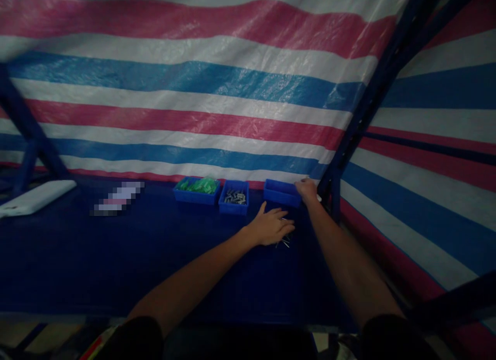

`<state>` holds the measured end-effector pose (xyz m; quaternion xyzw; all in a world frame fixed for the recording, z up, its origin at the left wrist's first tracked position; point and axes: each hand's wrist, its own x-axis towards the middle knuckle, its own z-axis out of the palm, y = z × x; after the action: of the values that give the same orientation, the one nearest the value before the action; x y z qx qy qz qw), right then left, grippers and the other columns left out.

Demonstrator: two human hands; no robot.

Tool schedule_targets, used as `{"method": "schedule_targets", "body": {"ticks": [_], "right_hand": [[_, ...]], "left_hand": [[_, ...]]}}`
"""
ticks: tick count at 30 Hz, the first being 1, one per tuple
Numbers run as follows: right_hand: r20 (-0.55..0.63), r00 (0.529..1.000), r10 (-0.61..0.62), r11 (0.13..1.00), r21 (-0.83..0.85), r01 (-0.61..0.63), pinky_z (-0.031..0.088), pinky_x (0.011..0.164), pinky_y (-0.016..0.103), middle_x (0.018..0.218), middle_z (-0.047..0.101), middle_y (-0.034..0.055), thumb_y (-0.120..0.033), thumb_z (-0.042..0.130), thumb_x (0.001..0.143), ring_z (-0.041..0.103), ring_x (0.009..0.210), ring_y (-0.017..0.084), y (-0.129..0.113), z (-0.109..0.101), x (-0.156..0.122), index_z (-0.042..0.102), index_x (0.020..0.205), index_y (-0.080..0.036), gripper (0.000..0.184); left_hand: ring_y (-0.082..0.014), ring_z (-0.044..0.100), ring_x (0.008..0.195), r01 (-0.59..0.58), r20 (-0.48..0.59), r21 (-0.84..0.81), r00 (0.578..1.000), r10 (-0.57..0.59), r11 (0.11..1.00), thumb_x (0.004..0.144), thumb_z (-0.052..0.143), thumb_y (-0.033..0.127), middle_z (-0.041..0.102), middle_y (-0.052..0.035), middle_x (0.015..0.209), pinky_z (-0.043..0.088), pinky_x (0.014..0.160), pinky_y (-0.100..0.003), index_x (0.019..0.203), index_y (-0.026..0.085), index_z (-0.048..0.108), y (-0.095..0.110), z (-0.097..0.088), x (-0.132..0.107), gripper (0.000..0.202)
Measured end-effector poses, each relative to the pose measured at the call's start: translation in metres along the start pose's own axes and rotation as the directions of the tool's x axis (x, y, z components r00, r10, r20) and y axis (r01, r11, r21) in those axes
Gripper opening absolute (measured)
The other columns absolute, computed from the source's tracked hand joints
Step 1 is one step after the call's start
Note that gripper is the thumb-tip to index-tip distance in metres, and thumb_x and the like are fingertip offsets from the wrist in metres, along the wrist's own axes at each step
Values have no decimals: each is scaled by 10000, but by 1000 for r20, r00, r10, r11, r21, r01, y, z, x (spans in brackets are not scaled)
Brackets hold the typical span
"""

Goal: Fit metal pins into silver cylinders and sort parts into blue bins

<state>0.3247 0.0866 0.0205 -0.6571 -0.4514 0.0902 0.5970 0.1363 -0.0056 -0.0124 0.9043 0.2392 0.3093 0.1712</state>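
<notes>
My left hand (271, 227) lies over a small heap of thin metal pieces (285, 241) on the blue table, its fingers stretched out and spread; their exact kind is too small to tell. At the far right, my right hand (307, 188) is closed on the right end of a blue plastic bin (281, 199). No contents show inside that bin. To its left stands a smaller blue bin (233, 212) with short metal cylinders (235, 197) in it. Beside that one, another blue bin (197, 198) holds green plastic packets (204, 185).
A white flat case (36, 197) and a pixelated flat item (118, 199) lie on the left of the blue table (135, 267). Striped plastic sheeting (186, 96) hangs behind and at the right. Dark blue frame posts (351, 135) rise beside my right hand.
</notes>
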Motion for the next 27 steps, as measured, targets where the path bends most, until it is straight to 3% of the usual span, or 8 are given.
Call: {"method": "schedule_targets", "body": {"ticks": [3,7,14,19,21,23,25,27], "right_hand": [[-77,980,-181,976,-133,170,356,889,408,857,561,86,-120,501,616,500,882,217,-11,-2,-23,582,876,-116,273],[-12,906,-424,880,-242,408,394,857,404,935,557,105,-216,461,702,507,889,225,-20,-6,-69,539,1062,-120,381],[117,931,-345,888,-280,364,423,825,425,1042,503,159,-312,461,766,546,862,239,-34,-5,-119,482,1182,-79,478],[455,794,-403,848,-141,511,363,932,424,1105,536,138,-460,478,788,481,1073,260,-49,12,-157,460,1231,-144,544],[547,767,-335,894,-72,442,334,964,424,1186,515,144,-529,440,796,444,1144,262,-57,26,-170,432,1258,-149,598],[592,777,-215,958,-27,286,329,971,414,1236,493,157,-555,388,811,439,1168,259,-67,42,-180,406,1278,-129,632],[578,811,-92,993,-8,118,336,967,405,1259,481,164,-556,414,792,443,1174,260,-77,55,-188,384,1295,-117,669],[527,850,3,1000,13,-12,335,971,399,1291,454,163,-559,499,733,430,1190,267,-81,63,-193,360,1316,-125,740]], "left_hand": [[-264,411,1183,26,-229,162,973,12,986,825,456,383,540,-75,1218,34,1062,-495,1060,271,602,2,-32,-15,299],[-299,348,1200,290,-423,424,901,-96,858,799,496,349,510,-101,1219,91,1045,-511,1066,230,573,-19,-66,-42,302],[-274,478,1010,396,-268,565,918,-294,724,800,485,259,606,-111,968,345,882,-446,933,196,593,-38,-76,-78,182],[-241,490,1020,315,-273,409,938,-214,857,797,497,338,571,-103,1007,379,909,-388,912,175,601,-27,-85,-101,225],[-239,482,1064,378,-396,221,877,-271,899,785,499,403,538,-114,1090,382,927,-376,991,158,585,-30,-89,-106,332],[-252,498,1072,501,-492,-33,745,-451,865,792,462,450,554,-120,1101,387,927,-387,1031,150,582,-36,-91,-105,401],[-279,508,1086,583,-466,-265,620,-632,768,787,458,474,617,-110,1024,365,949,-399,947,163,631,-42,-90,-101,390],[-302,462,1157,583,-394,-407,582,-711,703,752,513,486,657,-96,979,298,1006,-413,846,186,670,-42,-88,-97,352]]}}
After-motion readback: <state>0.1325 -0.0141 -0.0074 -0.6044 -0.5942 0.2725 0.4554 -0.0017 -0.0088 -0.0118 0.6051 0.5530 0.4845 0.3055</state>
